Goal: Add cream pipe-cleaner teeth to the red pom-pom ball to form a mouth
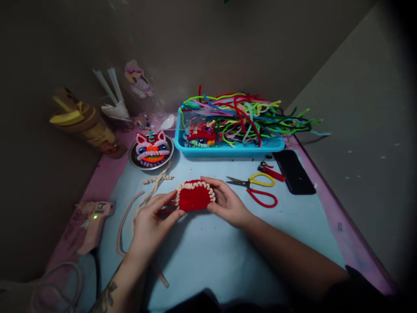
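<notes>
A red fuzzy piece (194,199), edged along its top with a white curly trim (195,185), is held low over the pale blue mat (208,252), right at the middle of the table. It is pinched from both sides. The left hand (151,224) is closed on its left edge with thumb and fingertips, and the right hand (228,202) is closed on its right edge, with one finger laid along the trim. The hands are kept apart only by the piece itself. Whether the piece touches the mat cannot be told.

Just left of the left hand, loose beige pipe cleaners (143,195) are strewn on the mat. Further left, a pink glue gun (93,221) is seen lying with a green light lit. Behind, a finished lion head (152,150) is set in a metal dish (133,158), and beside it a blue tray (228,148) is heaped with coloured pipe cleaners (247,115). To the right of the right hand, scissors (259,189) with yellow and red handles are laid near, and a black phone (294,171) is lying beyond them.
</notes>
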`<action>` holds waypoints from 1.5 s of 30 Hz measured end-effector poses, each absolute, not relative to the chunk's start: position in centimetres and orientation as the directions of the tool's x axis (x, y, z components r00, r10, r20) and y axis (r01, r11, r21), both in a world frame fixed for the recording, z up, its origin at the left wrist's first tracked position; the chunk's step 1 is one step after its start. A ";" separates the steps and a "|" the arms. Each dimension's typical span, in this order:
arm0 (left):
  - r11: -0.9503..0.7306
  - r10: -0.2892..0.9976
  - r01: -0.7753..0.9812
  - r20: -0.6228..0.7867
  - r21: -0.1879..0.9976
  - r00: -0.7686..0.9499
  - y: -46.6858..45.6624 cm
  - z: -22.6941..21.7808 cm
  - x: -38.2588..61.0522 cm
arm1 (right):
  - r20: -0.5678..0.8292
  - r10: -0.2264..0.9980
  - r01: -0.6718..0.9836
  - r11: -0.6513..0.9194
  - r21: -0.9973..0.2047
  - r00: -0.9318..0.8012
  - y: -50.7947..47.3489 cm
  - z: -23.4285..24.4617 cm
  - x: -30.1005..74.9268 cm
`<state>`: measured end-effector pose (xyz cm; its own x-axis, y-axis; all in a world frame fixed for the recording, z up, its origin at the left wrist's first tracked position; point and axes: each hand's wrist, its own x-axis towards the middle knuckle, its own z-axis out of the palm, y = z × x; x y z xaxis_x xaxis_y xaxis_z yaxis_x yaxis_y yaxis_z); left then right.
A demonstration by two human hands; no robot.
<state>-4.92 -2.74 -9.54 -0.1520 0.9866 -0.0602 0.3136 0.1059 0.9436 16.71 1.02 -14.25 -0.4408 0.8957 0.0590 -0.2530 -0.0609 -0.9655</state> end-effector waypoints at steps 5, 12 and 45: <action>0.193 0.973 0.268 -0.150 0.944 -0.173 -2.9 -9.5 -4.6 | 0.057 0.892 -0.285 -0.082 -0.955 -0.447 1.1 -14.4 17.0; 0.086 0.990 0.324 -0.045 0.942 -0.132 -3.1 -9.9 -4.9 | 0.125 0.879 -0.317 -0.031 -0.948 -0.460 1.1 -14.2 17.0; -0.176 0.983 0.518 0.178 0.837 0.046 -3.4 -10.3 -5.6 | -0.035 0.986 -0.181 -0.065 -0.981 -0.163 1.4 -14.3 16.6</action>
